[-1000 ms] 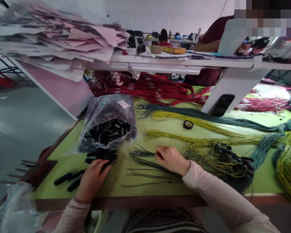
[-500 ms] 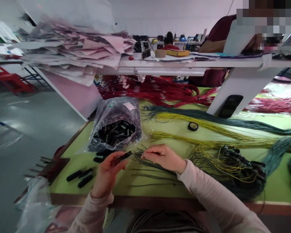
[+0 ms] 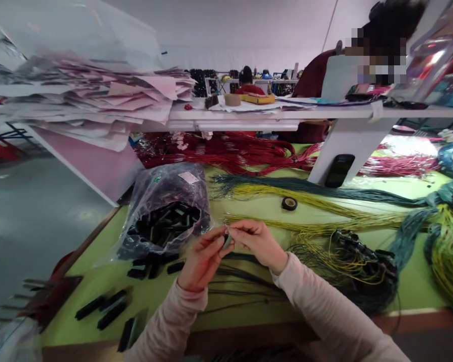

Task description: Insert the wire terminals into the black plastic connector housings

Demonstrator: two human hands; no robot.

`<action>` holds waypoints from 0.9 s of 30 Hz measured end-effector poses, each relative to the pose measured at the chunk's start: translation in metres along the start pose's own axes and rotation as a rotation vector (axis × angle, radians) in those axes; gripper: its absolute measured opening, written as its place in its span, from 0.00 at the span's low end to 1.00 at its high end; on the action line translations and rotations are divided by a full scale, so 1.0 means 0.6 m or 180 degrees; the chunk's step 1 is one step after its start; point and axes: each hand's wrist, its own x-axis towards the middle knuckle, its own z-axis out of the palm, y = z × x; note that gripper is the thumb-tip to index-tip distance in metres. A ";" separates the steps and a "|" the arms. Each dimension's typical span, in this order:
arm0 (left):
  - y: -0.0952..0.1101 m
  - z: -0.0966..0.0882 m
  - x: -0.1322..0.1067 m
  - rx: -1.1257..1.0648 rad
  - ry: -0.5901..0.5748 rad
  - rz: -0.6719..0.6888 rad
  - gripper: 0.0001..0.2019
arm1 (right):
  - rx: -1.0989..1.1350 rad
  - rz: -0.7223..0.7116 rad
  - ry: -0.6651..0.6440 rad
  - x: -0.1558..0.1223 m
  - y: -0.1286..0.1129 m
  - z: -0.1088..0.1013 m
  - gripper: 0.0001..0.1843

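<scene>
My left hand (image 3: 204,259) and my right hand (image 3: 258,244) meet above the green table top, fingertips together. The left hand pinches a small black plastic connector (image 3: 226,240). The right hand pinches a thin dark wire at that connector, and the fingers hide most of the wire end. Below my hands lies a loose bundle of dark wires (image 3: 245,286). A clear plastic bag of black connectors (image 3: 162,213) stands left of my hands, with several loose connectors (image 3: 151,265) by its front and several more (image 3: 101,306) near the table's front left.
Yellow wire bundles (image 3: 317,218), teal wires and a wired connector cluster (image 3: 362,261) fill the right. Red wires (image 3: 226,153) lie under a white shelf (image 3: 230,113) stacked with papers. A black tape roll (image 3: 289,203) and a phone (image 3: 338,171) are nearby. A co-worker (image 3: 317,85) sits beyond.
My hands have come together, and the left hand has brought the black connector up from the loose pile to the right hand's fingertips. The head view has tilted slightly.
</scene>
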 end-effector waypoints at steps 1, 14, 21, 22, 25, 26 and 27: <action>-0.006 0.000 -0.001 0.0049 -0.0112 -0.0092 0.13 | 0.0055 0.0055 -0.0004 0.000 0.004 -0.003 0.16; -0.008 -0.023 -0.004 -0.0213 0.0102 -0.0432 0.15 | -0.1877 -0.0707 0.0007 -0.017 0.014 -0.014 0.11; -0.012 -0.020 -0.005 -0.0173 0.0233 -0.0256 0.16 | -0.2937 -0.1127 -0.0229 -0.030 0.011 -0.013 0.10; -0.013 -0.020 -0.005 -0.0153 0.0257 -0.0242 0.15 | -0.2983 -0.1154 -0.0228 -0.030 0.011 -0.013 0.10; -0.015 -0.019 -0.005 -0.0081 0.0339 -0.0187 0.14 | -0.3082 -0.1177 -0.0250 -0.030 0.012 -0.013 0.10; -0.016 -0.020 -0.004 -0.0054 0.0360 -0.0168 0.14 | -0.3118 -0.1167 -0.0258 -0.030 0.013 -0.013 0.10; -0.018 -0.020 -0.004 -0.0025 0.0372 -0.0150 0.14 | -0.3157 -0.1146 -0.0266 -0.029 0.013 -0.013 0.10</action>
